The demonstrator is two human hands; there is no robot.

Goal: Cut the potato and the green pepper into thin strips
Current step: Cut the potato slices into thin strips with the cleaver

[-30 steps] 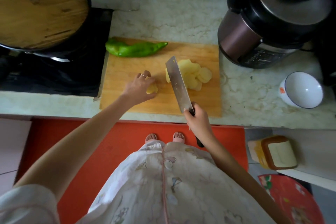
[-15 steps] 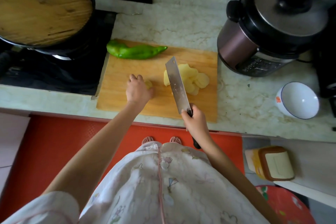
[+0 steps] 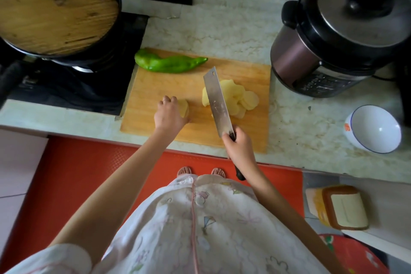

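Your right hand (image 3: 239,145) clamps the cleaver (image 3: 216,101) handle, left hand (image 3: 169,113) curls over the potato end piece (image 3: 184,108) — blade lies just right, running toward the board's far edge.

Marble counter (image 3: 222,29), red floor mat (image 3: 73,173)

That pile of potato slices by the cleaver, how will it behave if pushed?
The potato slices overlap loosely, so they would probably fan apart rather than move together. Lying flat on the cutting board, they seem unlikely to roll.
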